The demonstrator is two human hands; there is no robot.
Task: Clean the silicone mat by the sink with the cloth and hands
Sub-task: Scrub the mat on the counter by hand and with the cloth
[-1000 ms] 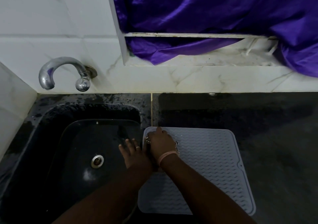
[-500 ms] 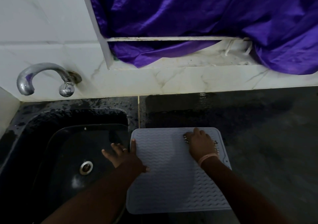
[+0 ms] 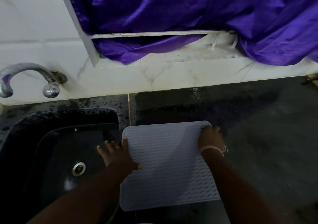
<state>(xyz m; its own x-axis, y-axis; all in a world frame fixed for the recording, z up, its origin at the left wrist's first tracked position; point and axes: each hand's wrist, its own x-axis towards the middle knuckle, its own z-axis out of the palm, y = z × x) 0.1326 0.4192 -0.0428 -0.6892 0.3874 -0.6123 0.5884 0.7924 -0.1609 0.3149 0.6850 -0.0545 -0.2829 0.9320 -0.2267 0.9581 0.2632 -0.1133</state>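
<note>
A grey silicone mat (image 3: 163, 163) with a wavy ribbed surface lies on the dark counter, its left edge beside the sink. My left hand (image 3: 117, 155) rests flat on the mat's left edge. Its thumb and forefinger are on the mat, and the other fingers are spread over the sink. At the mat's far right corner, my right hand (image 3: 210, 139) presses down with its fingers curled over a small patterned cloth (image 3: 203, 129). The hand hides most of the cloth, and only bits of it peek out.
The black sink (image 3: 51, 120) with its metal drain (image 3: 78, 168) lies left of the mat, under a chrome tap (image 3: 25, 72) on the white tiled wall. The wet dark counter (image 3: 258, 137) stretches right. A purple curtain (image 3: 189, 17) hangs over the window ledge behind.
My right hand has slid with the cloth from the mat's far left corner across to its far right corner. My left hand stayed at the left edge, fingers spreading.
</note>
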